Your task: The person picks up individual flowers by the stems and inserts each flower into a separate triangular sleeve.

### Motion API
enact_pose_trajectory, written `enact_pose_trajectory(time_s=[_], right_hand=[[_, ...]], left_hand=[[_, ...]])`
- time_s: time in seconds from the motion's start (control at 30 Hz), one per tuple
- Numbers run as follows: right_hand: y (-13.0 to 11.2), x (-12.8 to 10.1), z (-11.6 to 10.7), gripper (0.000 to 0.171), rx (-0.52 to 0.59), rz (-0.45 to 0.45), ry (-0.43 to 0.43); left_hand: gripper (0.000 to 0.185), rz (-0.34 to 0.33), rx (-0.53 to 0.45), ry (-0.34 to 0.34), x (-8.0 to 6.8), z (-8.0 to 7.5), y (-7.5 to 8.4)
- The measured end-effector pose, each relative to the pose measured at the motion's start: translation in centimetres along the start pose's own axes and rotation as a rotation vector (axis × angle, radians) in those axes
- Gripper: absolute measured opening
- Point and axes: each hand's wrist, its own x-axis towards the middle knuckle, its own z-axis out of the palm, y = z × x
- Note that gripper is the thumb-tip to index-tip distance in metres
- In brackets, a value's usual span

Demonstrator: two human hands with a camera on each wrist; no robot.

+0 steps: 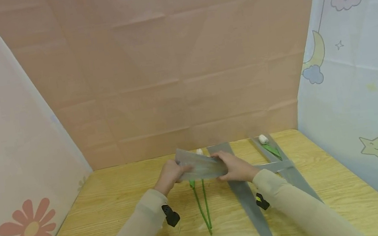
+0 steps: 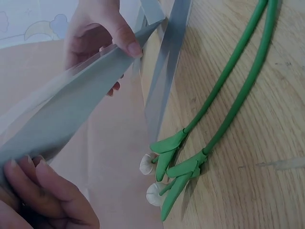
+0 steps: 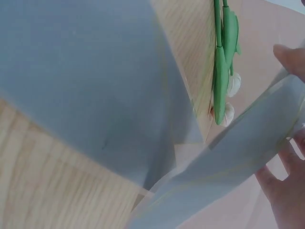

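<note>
Both hands hold a translucent grey plastic sleeve (image 1: 201, 166) above the wooden table (image 1: 114, 209). My left hand (image 1: 176, 173) grips its left end and my right hand (image 1: 225, 166) pinches its right end. In the left wrist view the left hand's fingers (image 2: 45, 188) curl on the sleeve (image 2: 71, 109) while the right hand (image 2: 102, 33) pinches its far edge. Two artificial flowers with green stems (image 1: 201, 205) lie on the table under the sleeve, their white buds (image 2: 152, 191) pointing away from me. The right wrist view shows the sleeve (image 3: 238, 162) and the flowers (image 3: 224, 57).
Long grey strips (image 1: 247, 200) lie crossed on the table at the right, seen close in the right wrist view as a grey sheet (image 3: 86, 81). A third white flower (image 1: 263, 139) rests on one strip near the back. Paper walls stand on three sides.
</note>
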Motion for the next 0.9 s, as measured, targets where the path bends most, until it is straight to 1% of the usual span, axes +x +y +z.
enact_pose_trajectory(time_s=[0.1,0.23,0.33,0.4,0.5,0.57,0.63,0.8,0.9], right_hand=[[0.0,0.0,0.0,0.076,0.027,0.009,0.008],[0.3,-0.1,0.0,0.074,0.047,0.026,0.015],[0.5,-0.1,0.0,0.073,0.064,0.047,0.011],[0.6,-0.1,-0.1,0.073,0.082,0.057,0.012],[0.7,-0.1,-0.2,0.072,0.107,0.068,0.014],[0.8,-0.2,-0.3,0.072,0.123,0.075,0.017],[0.8,-0.2,-0.4,0.071,0.139,0.086,0.018],[1.0,-0.2,-0.8,0.07,0.218,0.113,0.028],[1.2,-0.2,-1.1,0.069,0.251,0.114,0.053]], left_hand=[[0.033,-0.002,-0.068,-0.003,0.0,-0.1,-0.1],[0.034,-0.014,-0.13,0.0,0.1,-0.3,0.0],[0.034,-0.023,-0.193,-0.013,0.2,-0.6,0.2],[0.033,-0.015,-0.241,-0.021,0.2,-0.8,0.3],[0.034,-0.001,-0.287,-0.017,0.1,-1.1,0.5],[0.037,-0.003,-0.315,-0.009,0.1,-1.4,0.5],[0.04,-0.019,-0.335,-0.001,0.0,-1.6,0.7],[0.052,-0.049,-0.409,0.022,0.0,-2.1,0.6],[0.052,-0.049,-0.395,0.037,0.1,-2.0,0.1]])
